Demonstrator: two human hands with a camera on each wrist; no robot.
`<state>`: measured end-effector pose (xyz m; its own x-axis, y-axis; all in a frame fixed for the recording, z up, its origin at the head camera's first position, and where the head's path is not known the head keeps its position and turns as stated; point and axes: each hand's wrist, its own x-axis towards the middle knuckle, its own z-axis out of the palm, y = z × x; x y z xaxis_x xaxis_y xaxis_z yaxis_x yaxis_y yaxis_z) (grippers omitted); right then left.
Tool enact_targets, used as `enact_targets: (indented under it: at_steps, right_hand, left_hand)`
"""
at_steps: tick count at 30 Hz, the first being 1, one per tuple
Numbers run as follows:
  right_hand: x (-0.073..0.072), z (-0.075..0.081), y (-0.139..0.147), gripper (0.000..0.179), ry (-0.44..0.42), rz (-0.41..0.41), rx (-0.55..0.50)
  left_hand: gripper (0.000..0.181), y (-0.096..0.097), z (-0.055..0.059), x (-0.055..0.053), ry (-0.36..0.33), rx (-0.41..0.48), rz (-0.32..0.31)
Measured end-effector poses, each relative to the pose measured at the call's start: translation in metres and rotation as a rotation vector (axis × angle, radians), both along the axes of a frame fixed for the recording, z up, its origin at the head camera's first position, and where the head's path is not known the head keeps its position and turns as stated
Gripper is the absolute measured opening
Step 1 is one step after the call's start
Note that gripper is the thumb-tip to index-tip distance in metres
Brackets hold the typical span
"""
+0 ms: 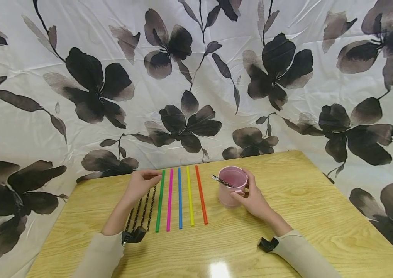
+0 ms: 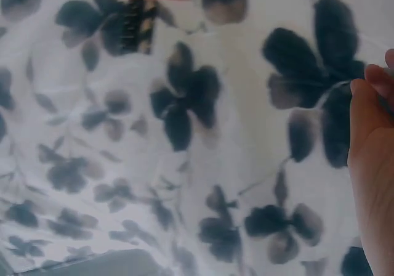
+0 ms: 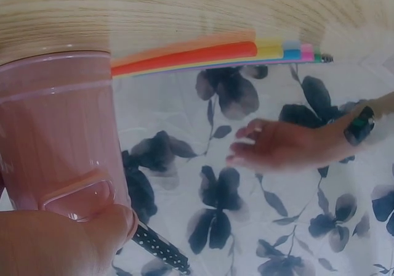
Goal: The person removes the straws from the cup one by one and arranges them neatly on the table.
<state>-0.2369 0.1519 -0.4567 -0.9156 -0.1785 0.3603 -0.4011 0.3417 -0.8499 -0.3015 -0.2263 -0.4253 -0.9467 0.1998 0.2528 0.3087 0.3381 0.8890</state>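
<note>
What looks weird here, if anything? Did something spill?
Nothing stands out. The coloured straws lie in a tidy row, the pink cup is upright in the right hand, and I see no spill or break.

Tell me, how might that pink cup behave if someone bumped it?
The pink cup probably won't tip easily, given the grip of the right hand. The cup's smooth, shiny side looks like plastic, so it may be light and slightly slippery. The dark patterned straw leaning over its rim could shift if jolted.
</note>
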Motion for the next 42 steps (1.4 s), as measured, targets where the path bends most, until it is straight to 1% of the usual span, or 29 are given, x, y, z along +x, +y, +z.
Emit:
enact_targets:
  at_steps: [3,6,7,9,12,15,17,19,22,26,29,31,33,36,38,42]
  right_hand:
    - [-0.001,-0.001,0.0,0.086,0.002,0.004,0.004]
    - [-0.002,-0.002,-0.001,0.086,0.005,0.006,0.004]
    - [-0.002,-0.002,-0.001,0.086,0.004,0.005,0.003]
    - [-0.002,-0.002,-0.002,0.086,0.003,0.001,0.0]
    - [-0.003,-0.002,-0.002,0.086,-0.002,-0.003,-0.006]
    - [-0.003,-0.001,-0.003,0.086,-0.004,-0.001,-0.004]
    - [-0.004,0.0,-0.003,0.086,0.002,0.005,-0.006]
    - [-0.005,0.001,-0.003,0.086,0.001,0.008,-0.012]
    - [-0.005,0.001,-0.004,0.085,0.004,0.011,-0.021]
    - [-0.005,0.002,-0.003,0.085,0.02,0.024,-0.016]
    - [-0.005,0.001,-0.003,0.084,0.039,0.035,-0.011]
    - [-0.005,0.0,-0.003,0.085,0.039,0.036,-0.016]
    - [-0.005,-0.001,-0.002,0.085,0.038,0.029,-0.019]
    - [-0.004,-0.002,-0.001,0.085,0.028,0.023,-0.03]
    - [-0.004,-0.003,-0.001,0.085,0.028,0.02,-0.035]
    - [-0.003,-0.003,0.001,0.085,0.028,0.02,-0.043]
  left_hand:
    - [0.019,0.025,0.001,0.003,0.011,0.0,-0.046]
    - [0.016,0.05,0.005,0.009,0.0,0.021,-0.102]
    - [0.016,0.062,0.019,0.021,-0.026,0.01,-0.099]
    - [0.017,0.077,0.027,0.027,-0.047,0.035,-0.151]
    - [0.018,0.099,0.039,0.037,-0.058,0.055,-0.207]
    - [0.018,0.118,0.047,0.045,-0.074,0.056,-0.233]
    - [0.019,0.127,0.047,0.047,-0.075,0.063,-0.242]
    - [0.02,0.135,0.045,0.047,-0.071,0.069,-0.239]
    - [0.021,0.146,0.042,0.046,-0.04,0.085,-0.223]
    - [0.02,0.155,0.04,0.047,0.002,0.083,-0.197]
    - [0.017,0.16,0.039,0.048,0.037,0.079,-0.194]
    - [0.016,0.162,0.038,0.048,0.049,0.091,-0.204]
    - [0.016,0.165,0.035,0.049,0.057,0.114,-0.222]
    - [0.016,0.169,0.027,0.048,0.063,0.162,-0.227]
    - [0.016,0.172,0.015,0.043,0.089,0.205,-0.218]
    - [0.014,0.176,0.01,0.045,0.13,0.282,-0.189]
